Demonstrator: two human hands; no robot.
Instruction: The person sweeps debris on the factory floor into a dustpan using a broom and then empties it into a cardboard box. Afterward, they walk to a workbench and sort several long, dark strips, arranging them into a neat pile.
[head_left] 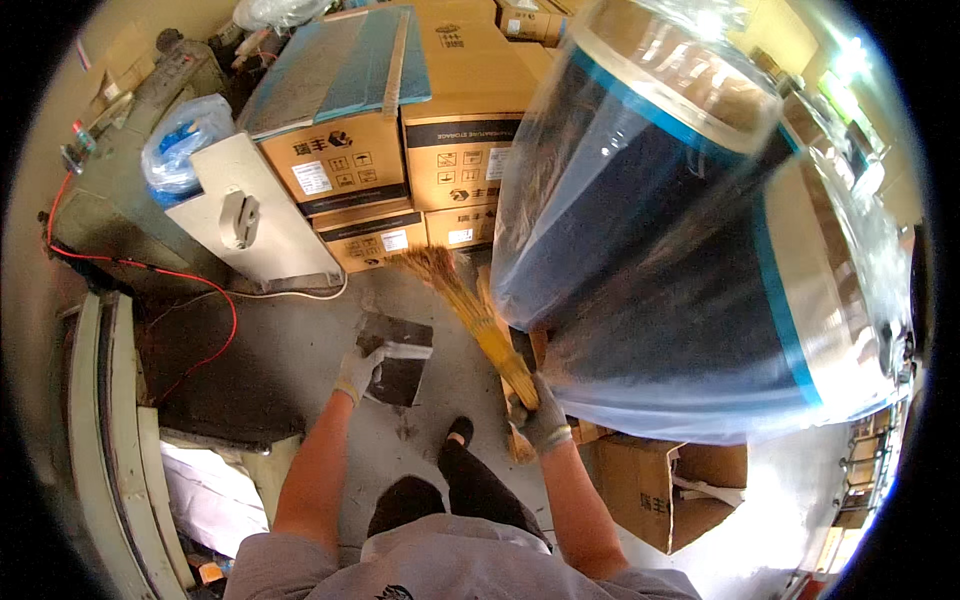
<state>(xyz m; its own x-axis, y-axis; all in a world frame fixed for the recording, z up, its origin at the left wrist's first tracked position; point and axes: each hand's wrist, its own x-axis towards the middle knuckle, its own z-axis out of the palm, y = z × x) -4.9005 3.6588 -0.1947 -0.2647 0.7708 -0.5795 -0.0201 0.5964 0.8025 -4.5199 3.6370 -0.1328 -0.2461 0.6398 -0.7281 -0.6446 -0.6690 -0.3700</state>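
My left hand (356, 376), in a pale work glove, is closed on the light handle of a dark dustpan (398, 372) held low over the floor. A little dark debris lies just below the pan, though it is too blurred to make out. My gloved right hand (543, 415) grips a straw broom (480, 325) near its yellow-wrapped end. The broom slants up and to the left, and its frayed bristles reach close to the lower cardboard boxes (372, 240). My right hand is right beside a big plastic-wrapped roll.
Two large wrapped blue rolls (620, 190) stand at the right on a wooden pallet. Below them is an open cardboard box (635, 490). A white panel (250, 215) leans against stacked cartons. A red cable (236, 325) runs along the left, above a metal frame (105, 430).
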